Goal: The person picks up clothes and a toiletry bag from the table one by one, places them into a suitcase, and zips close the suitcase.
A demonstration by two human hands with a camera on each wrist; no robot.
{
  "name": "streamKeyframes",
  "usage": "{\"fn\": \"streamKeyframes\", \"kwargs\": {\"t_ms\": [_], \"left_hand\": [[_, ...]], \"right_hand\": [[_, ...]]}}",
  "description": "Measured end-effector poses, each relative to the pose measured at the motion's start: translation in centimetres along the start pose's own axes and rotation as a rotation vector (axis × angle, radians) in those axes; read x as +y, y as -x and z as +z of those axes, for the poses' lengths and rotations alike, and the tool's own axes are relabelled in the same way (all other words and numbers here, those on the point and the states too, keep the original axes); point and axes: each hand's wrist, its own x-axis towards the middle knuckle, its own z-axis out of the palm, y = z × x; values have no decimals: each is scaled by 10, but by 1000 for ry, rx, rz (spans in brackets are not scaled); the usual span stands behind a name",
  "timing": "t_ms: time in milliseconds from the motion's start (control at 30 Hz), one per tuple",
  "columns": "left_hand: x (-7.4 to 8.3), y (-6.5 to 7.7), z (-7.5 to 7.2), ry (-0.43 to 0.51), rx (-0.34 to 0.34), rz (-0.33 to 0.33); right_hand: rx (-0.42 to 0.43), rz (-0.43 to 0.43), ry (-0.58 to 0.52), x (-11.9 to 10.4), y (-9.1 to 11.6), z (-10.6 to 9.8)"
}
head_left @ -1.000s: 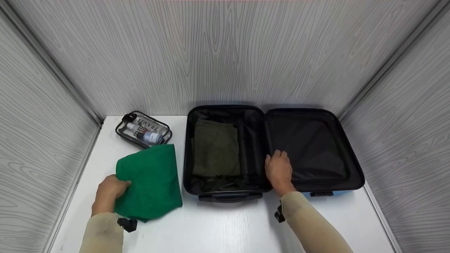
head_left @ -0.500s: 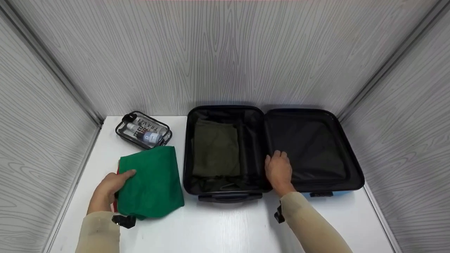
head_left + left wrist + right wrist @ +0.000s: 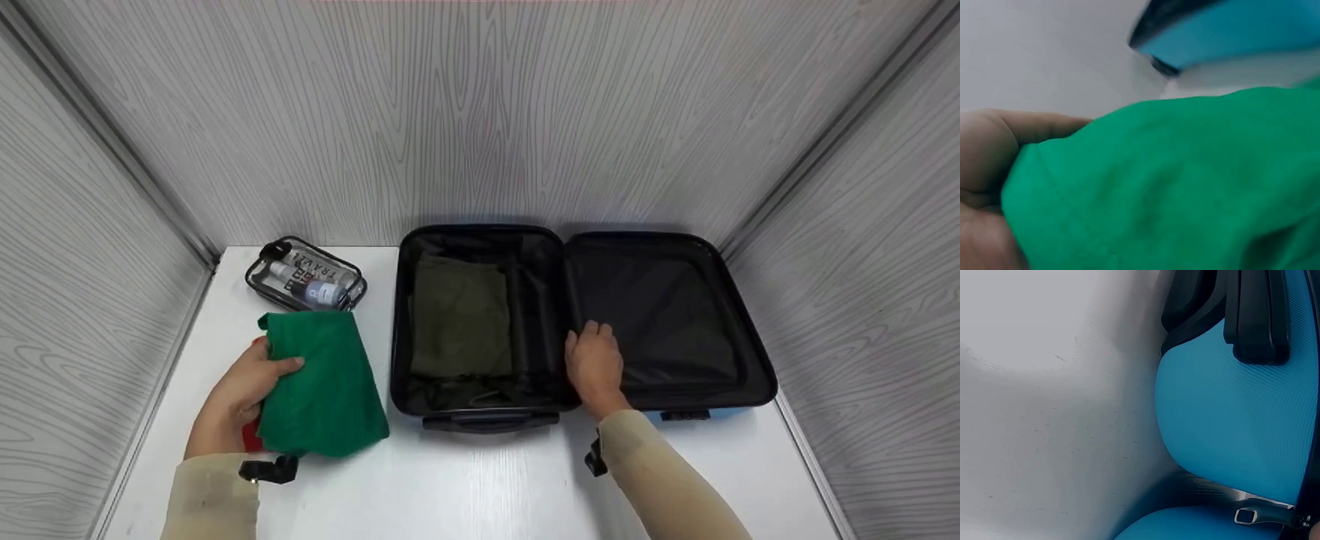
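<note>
lwr L: L hand [image 3: 247, 386] pinching green cloth [image 3: 322, 382], edge drawn in vs prior | we judge pickup starting | ctr R: R hand [image 3: 595, 364] at suitcase [image 3: 400, 345], can't tell grip

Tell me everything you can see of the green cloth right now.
The green cloth looks like soft, matte fabric, lightly creased and apparently folded, with a small bent-over corner at its far left. It is over the left part of the white table, left of the suitcase. The left hand's grip holds its left side, thumb on top. Something red shows there too; whether they are joined is unclear.
</note>
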Motion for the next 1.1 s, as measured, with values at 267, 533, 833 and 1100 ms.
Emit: {"fn": "streamKeyframes", "kwargs": {"t_ms": [267,533,833,1100], "left_hand": [[49,30,11,-52,40,220],[93,46,30,3,6,334],[137,29,64,124,-73,435],[158,-15,105,198,-134,533]], "right_hand": [[19,-16,3,1,0,0],[3,-19,12,3,1,-1],[-55,12,-4,3,3,0],[-62,27,-19,2,2,2]]}}
